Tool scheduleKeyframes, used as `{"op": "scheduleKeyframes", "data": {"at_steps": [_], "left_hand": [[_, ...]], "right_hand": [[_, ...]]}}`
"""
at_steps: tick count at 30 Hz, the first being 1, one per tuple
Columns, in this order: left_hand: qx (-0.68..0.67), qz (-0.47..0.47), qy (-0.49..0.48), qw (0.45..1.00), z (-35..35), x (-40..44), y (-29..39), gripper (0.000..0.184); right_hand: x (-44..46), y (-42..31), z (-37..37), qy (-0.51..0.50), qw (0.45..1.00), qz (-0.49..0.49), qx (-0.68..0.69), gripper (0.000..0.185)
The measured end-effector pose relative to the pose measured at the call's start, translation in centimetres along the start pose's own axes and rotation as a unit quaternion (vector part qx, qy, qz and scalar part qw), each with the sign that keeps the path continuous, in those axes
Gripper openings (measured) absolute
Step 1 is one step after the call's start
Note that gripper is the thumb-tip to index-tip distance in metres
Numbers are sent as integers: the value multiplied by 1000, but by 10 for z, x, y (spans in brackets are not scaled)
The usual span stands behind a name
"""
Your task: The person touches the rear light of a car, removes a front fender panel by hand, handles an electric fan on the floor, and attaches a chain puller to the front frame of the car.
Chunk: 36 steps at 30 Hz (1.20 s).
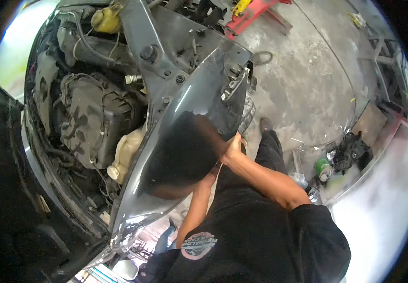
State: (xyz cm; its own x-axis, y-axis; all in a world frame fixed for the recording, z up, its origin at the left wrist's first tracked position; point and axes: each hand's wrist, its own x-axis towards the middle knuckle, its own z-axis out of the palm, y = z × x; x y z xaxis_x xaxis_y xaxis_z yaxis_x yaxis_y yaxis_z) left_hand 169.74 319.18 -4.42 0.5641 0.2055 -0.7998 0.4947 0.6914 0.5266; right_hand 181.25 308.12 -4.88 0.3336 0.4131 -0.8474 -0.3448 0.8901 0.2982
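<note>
A glossy dark grey fender runs along the side of an open engine bay, and arms are reflected in it. At its outer edge, by the wheel opening, my right hand grips the rim, thumb on top and the other fingers mostly hidden. Lower down, my left hand is at the same edge; its fingers are out of sight behind the panel. Above my right hand, at the fender's front end, a bracket with bare metal parts shows.
The engine bay holds a black engine cover, a whitish reservoir and a yellowed one. A red stand is on the concrete floor. At right lie a green bottle and a black part. Another person's leg shows below.
</note>
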Motion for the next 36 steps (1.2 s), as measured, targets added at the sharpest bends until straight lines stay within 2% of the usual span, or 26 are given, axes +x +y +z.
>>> {"op": "scheduleKeyframes", "data": {"at_steps": [1, 3, 5, 6, 9, 11, 14, 17, 20, 23, 25, 27, 28, 30, 31, 33, 35, 36], "left_hand": [[-30, -10, 15, 999, -5, -1, -7, 45], [-95, -59, 42, 993, 2, -13, -10, 43], [16, 3, 6, 1000, 41, -39, -2, 31], [16, 1, 2, 1000, 36, -37, -2, 31], [0, 0, -9, 1000, 27, -28, -1, 32], [-23, -7, -16, 1000, 31, -31, 0, 32], [4, -3, 24, 1000, 28, -31, -3, 33], [66, -4, -8, 998, 29, -36, 2, 39], [31, -36, -62, 997, 35, -50, 11, 46], [-58, -30, -44, 997, 42, -47, 7, 51], [-22, -34, -32, 999, 44, -44, 7, 51], [-2, -45, -30, 999, 46, -44, 11, 50], [-3, -57, -37, 998, 48, -46, 13, 49], [7, -61, -55, 997, 56, -49, 18, 48], [19, -54, -66, 996, 64, -51, 23, 48], [30, -62, -74, 995, 69, -51, 28, 48], [27, -96, -65, 993, 69, -53, 30, 49], [30, -84, -58, 994, 66, -52, 26, 49]], "right_hand": [[-37, -5, 44, 50, 999, -12, -3, 59], [-43, -7, 53, 46, 999, -13, -2, 57], [-17, -5, 21, -23, 1000, 8, 8, 59], [-14, -4, 18, -39, 999, 18, 14, 59], [-34, -4, 49, 2, 999, 31, 22, 64], [-35, -4, 44, 18, 1000, 19, 2, 67], [-8, -3, 11, -66, 996, 50, 29, 72], [-11, -3, 13, -28, 998, 42, 32, 73], [-19, -6, 26, -68, 997, 6, -20, 76], [-18, -5, 23, -117, 991, 51, -33, 98], [-7, -5, 14, -141, 988, 22, -65, 98], [3, 0, 6, -291, 955, 55, 19, 98], [5, 2, 3, -418, 896, 97, 116, 98], [6, -1, 1, -457, 834, 159, 266, 98], [4, -4, 4, -376, 850, 181, 321, 98], [1, -7, 9, -289, 914, 147, 243, 96], [-3, -5, 10, -262, 964, 30, -31, 94], [-4, -5, 9, -247, 967, 13, -67, 93]]}}
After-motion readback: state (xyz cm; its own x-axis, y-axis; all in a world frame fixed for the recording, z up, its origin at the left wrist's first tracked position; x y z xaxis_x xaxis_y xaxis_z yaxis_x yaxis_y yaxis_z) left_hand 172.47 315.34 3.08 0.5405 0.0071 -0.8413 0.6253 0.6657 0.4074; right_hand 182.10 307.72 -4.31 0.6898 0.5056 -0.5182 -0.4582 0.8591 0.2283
